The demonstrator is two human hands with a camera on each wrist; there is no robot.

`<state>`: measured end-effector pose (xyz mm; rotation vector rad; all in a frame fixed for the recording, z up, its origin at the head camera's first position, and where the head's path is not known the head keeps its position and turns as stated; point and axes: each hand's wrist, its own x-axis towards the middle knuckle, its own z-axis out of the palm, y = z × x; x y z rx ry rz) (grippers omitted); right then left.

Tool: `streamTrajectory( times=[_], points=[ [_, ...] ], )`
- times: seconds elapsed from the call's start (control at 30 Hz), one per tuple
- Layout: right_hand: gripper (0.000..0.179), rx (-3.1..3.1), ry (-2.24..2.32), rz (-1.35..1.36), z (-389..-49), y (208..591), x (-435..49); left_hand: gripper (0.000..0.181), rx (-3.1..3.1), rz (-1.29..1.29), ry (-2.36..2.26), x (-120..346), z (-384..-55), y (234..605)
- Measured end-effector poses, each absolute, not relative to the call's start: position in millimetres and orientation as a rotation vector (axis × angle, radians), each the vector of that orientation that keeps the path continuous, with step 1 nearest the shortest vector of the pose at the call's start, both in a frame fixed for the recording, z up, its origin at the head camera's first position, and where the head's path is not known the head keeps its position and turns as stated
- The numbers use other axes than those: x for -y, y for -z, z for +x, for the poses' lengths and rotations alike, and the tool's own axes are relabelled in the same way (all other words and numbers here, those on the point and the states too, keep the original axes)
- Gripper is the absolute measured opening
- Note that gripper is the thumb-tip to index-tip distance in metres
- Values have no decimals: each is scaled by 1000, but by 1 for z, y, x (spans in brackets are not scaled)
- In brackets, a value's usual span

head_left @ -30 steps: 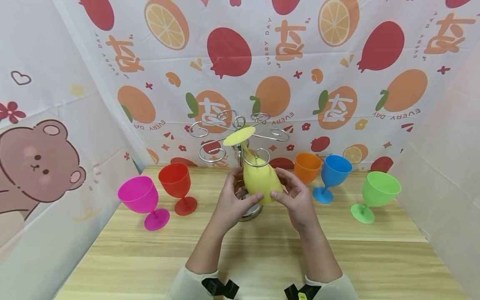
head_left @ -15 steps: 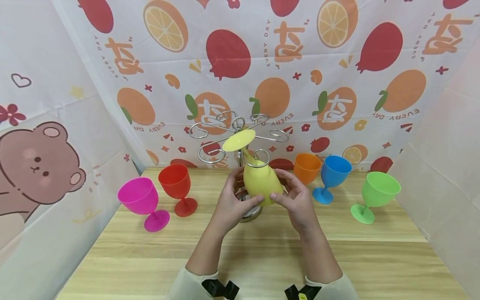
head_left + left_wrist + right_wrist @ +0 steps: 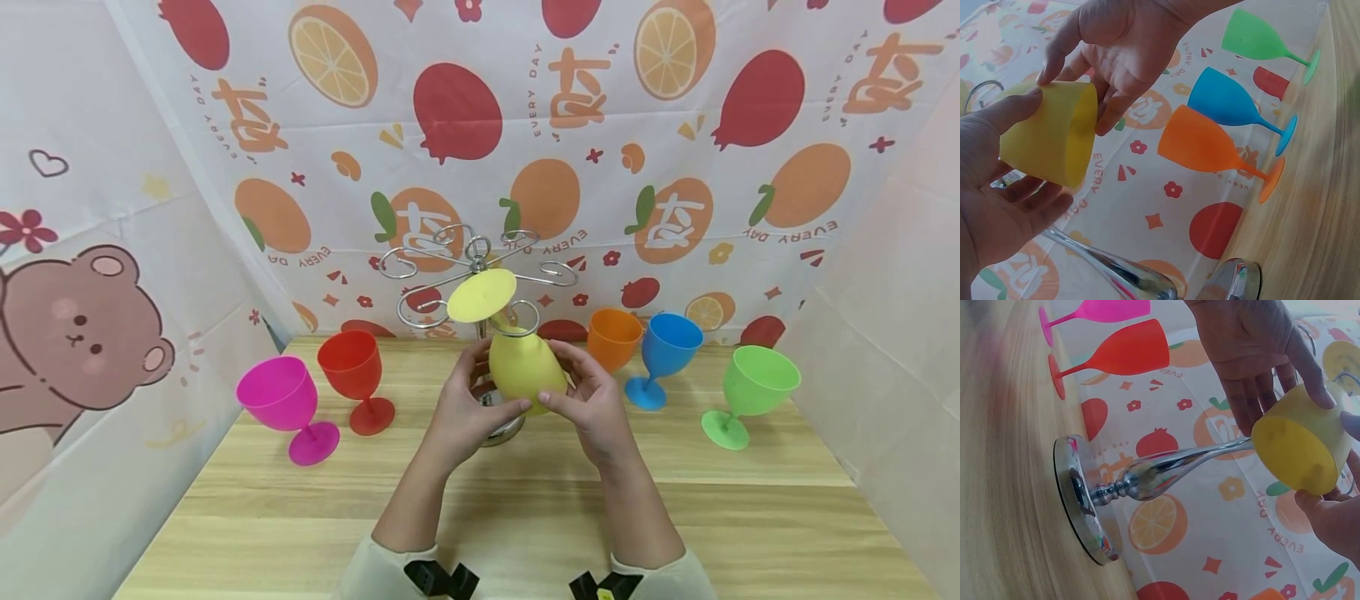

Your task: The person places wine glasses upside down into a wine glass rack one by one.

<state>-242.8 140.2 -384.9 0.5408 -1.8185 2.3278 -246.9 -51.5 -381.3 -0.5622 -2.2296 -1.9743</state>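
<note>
A yellow goblet (image 3: 525, 367) hangs upside down between both hands, its stem at a loop of the silver wire-armed rack (image 3: 477, 250) and its foot above the loop, tilted toward me. My left hand (image 3: 480, 408) grips the bowl from the left, thumb across the front. From the right, my right hand (image 3: 596, 408) holds the same bowl, its thumb near the other one. In the right wrist view, the bowl's open mouth (image 3: 1294, 456) faces down toward the table, well above the rack's round base (image 3: 1082, 500).
Left of the rack stand a magenta goblet (image 3: 277, 393) and a red goblet (image 3: 351, 367). An orange goblet (image 3: 613, 340), a blue goblet (image 3: 671, 346) and a green goblet (image 3: 761, 382) stand to the right. Patterned cloth (image 3: 457, 112) hangs close behind the wooden table (image 3: 525, 517).
The yellow goblet's foot has tipped further toward me and lower, showing more of its flat face. The bowl has shifted slightly with it, and both hands keep their grip.
</note>
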Motion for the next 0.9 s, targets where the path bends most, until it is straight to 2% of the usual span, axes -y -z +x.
streamTrajectory(
  times=[0.9],
  points=[
    [67, 1810, -2363, 573, -242, 387, -140, 84, 2199, -628, 1833, 51, -247, 384]
  ],
)
